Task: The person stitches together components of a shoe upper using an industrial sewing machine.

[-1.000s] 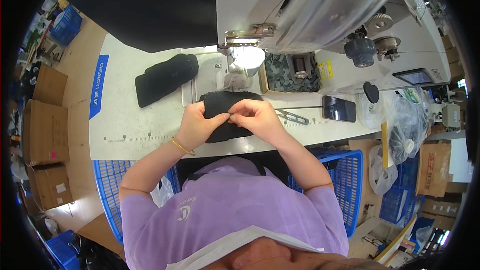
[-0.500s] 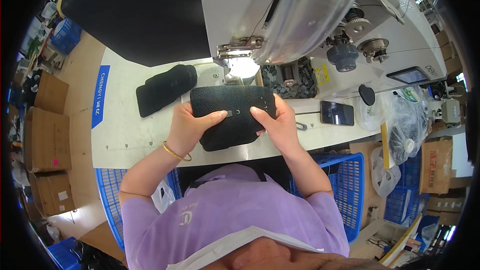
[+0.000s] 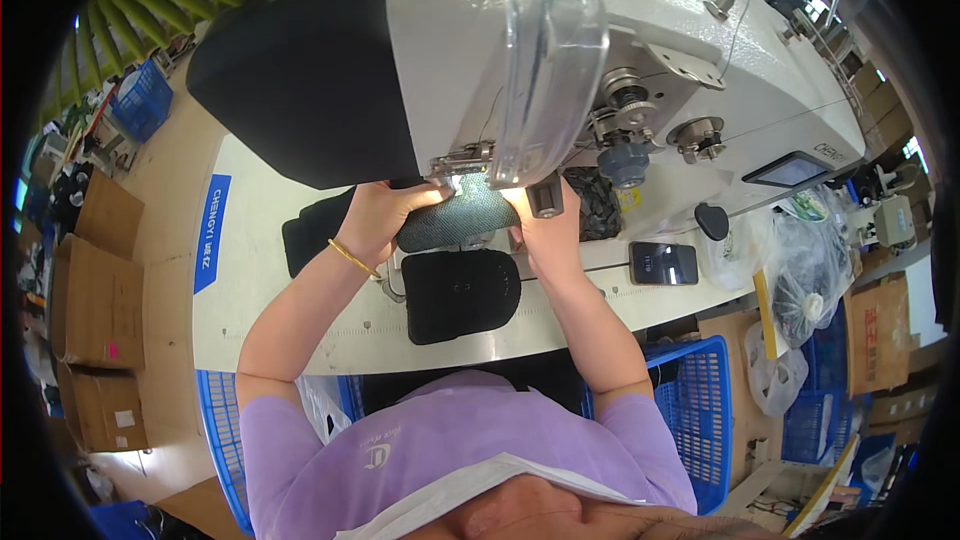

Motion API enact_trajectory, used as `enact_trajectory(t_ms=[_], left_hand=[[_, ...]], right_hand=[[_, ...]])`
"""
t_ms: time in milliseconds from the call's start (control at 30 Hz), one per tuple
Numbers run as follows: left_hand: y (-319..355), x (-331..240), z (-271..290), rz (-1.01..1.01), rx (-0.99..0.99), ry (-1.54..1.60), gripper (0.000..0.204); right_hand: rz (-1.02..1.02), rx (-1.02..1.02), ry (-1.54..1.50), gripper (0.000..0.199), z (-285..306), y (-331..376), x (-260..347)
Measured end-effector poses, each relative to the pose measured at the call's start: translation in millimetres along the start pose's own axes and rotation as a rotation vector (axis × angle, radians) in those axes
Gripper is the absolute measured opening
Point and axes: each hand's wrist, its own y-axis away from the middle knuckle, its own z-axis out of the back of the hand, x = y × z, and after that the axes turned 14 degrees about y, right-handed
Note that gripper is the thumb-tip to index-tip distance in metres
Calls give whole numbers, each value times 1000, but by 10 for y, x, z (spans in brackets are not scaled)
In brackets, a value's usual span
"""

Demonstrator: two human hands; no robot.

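Directly below the lit needle area of a sewing machine [image 3: 470,158], my left hand [image 3: 385,218] and my right hand [image 3: 550,230] hold a black mesh fabric piece [image 3: 450,223] from either side. My left thumb presses on it close to the presser foot; the other left fingers are mostly hidden. A dark cylindrical machine part covers some of my right fingers. Nearer to me, a black padded panel [image 3: 463,300] lies on the table; whether it joins the mesh cannot be made out. Another black fabric piece [image 3: 312,232] rests beyond my left forearm, partly covered by it.
On the white table [image 3: 270,325], a phone [image 3: 663,264] lies right of my right forearm. Dark scraps [image 3: 600,205] fill a recess by the machine. Blue baskets [image 3: 703,420] stand below the front edge; cardboard boxes [image 3: 100,300] are stacked at the left.
Both hands have moved away from me with the mesh piece, bringing it under the machine head. The view has shifted, and green fan-like ribs now show at the upper left.
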Motion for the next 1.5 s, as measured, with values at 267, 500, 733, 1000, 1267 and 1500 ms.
enact_trajectory(t_ms=[267, 500, 733, 1000, 1267, 1500], left_hand=[[-33, -34, -6, 38, -3, 4, 25], [9, -9, -54, -51, -7, 140, 27], [33, -39, -97, -15, -77, 87, 23], [95, 42, 89, 118, -18, 245, 13], [145, 50, -6, 93, 16, 147, 28], [308, 27, -77, 219, 36, 271, 28]], right_hand=[[53, 43, -124, 11, 4, -11, 79], [55, 42, -33, 6, 19, -87, 41], [51, 53, -84, 6, 11, -60, 76], [53, 99, -93, 6, 34, -48, 67], [0, 89, 75, 15, 72, 70, 185], [56, 123, -99, 19, 41, 345, 59]])
